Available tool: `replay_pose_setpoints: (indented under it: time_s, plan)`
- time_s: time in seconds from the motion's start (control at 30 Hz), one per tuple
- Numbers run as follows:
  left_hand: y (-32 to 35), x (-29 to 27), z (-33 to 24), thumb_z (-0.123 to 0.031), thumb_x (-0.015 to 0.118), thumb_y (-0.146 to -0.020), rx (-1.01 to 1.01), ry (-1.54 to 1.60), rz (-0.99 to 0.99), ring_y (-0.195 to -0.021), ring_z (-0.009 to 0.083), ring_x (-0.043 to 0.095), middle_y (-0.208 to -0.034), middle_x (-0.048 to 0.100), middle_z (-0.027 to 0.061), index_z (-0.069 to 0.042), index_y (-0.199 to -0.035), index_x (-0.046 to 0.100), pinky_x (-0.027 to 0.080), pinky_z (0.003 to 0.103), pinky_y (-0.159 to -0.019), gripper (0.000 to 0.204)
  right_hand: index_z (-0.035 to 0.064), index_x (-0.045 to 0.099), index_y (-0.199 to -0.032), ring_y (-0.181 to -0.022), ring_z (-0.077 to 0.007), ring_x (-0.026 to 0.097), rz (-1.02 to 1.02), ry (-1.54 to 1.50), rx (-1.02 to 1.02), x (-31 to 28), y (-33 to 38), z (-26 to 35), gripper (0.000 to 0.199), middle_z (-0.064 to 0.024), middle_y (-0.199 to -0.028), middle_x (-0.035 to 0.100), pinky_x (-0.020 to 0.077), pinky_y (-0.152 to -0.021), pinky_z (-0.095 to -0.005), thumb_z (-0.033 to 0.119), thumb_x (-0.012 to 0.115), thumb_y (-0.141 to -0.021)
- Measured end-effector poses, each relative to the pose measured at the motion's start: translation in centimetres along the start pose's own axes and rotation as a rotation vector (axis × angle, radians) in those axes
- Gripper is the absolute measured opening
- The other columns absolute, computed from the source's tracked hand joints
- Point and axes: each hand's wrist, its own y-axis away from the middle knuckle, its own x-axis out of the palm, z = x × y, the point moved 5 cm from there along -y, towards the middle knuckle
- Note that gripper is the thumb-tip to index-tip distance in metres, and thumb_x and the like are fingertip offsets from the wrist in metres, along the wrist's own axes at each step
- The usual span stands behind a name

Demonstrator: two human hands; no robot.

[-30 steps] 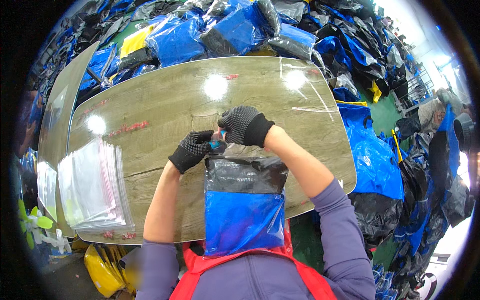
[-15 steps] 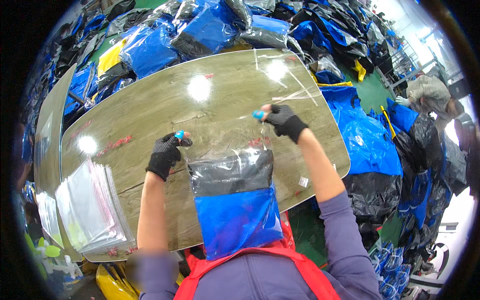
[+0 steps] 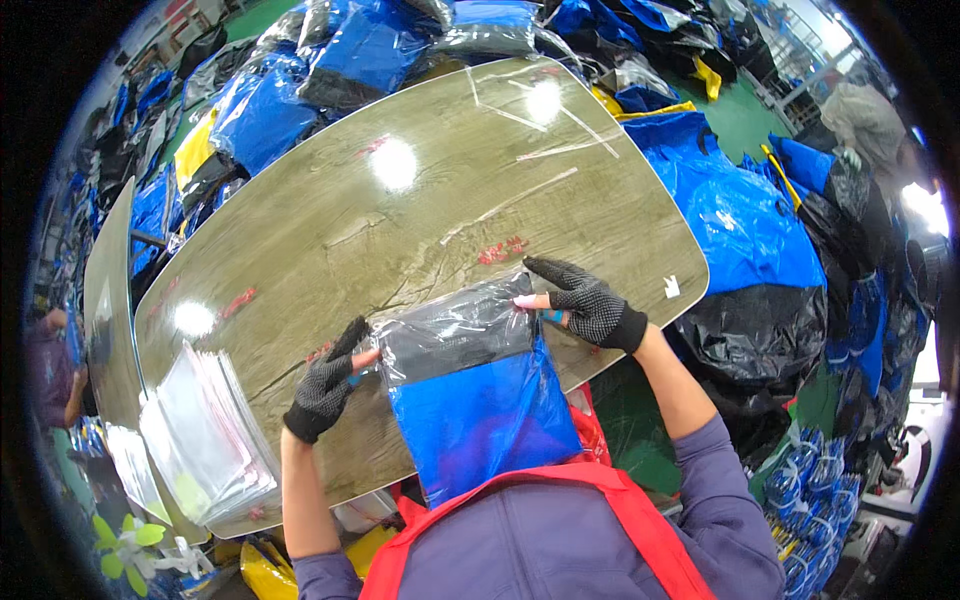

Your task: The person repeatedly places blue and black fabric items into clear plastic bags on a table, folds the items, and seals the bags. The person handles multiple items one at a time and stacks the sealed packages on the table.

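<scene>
A folded blue and black item in a clear plastic bag [image 3: 465, 385] lies at the table's near edge, against my front, its black part away from me. My left hand [image 3: 325, 388], in a black dotted glove with bare thumb tip, is at the bag's upper left edge, fingers stretched and thumb touching the plastic. Over the upper right corner my right hand [image 3: 590, 305], gloved alike, lies with fingers extended and thumb on the bag. Both hands have blue wrapping by the thumb. The bag's flap no longer stands up; its top edge lies near the fingertips.
A stack of clear plastic bags [image 3: 210, 430] lies on the wood-patterned table [image 3: 330, 260] at left. Thin pale strips [image 3: 510, 205] lie on its far part. Packed blue and black bundles [image 3: 365, 50] heap beyond; a large blue and black bag [image 3: 740, 250] stands right. A person [image 3: 860, 115] is at far right.
The clear flap, held up between both hands before, is now folded down. My hands have come down to the bag's upper corners. A pale strip now shows on the table beyond it.
</scene>
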Motion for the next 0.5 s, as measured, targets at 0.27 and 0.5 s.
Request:
replay_pose_setpoints:
  time_s: [0.27,0.5]
  plan:
    - [-7.1,5.2,-4.3,-0.021,0.054,-0.092,-0.017,0.029,-0.218,-0.128,0.0314,0.045,-0.136,0.049,0.0194,-0.002,-0.133,0.048,0.029,0.038,-0.110,0.045,0.0122,0.060,-0.120,-0.115,-0.0337,0.054,-0.121,0.327,-0.001,0.5,-4.8,8.6,0.046,-0.0151,-0.120,0.059,0.0376,-0.102,-0.0451,0.034,0.057,-0.080]
    - [1.9,11.9,2.4,-0.036,0.071,-0.084,-0.550,0.747,-0.163,-0.110,0.0217,0.051,-0.121,0.057,0.0098,0.004,-0.127,0.052,0.042,0.034,-0.095,0.062,0.0012,0.060,-0.116,-0.092,-0.0369,0.063,-1.080,0.212,0.981,-1.3,24.5,-13.9,0.036,-0.0204,-0.102,0.065,0.0487,-0.081,-0.0464,0.024,0.053,-0.089]
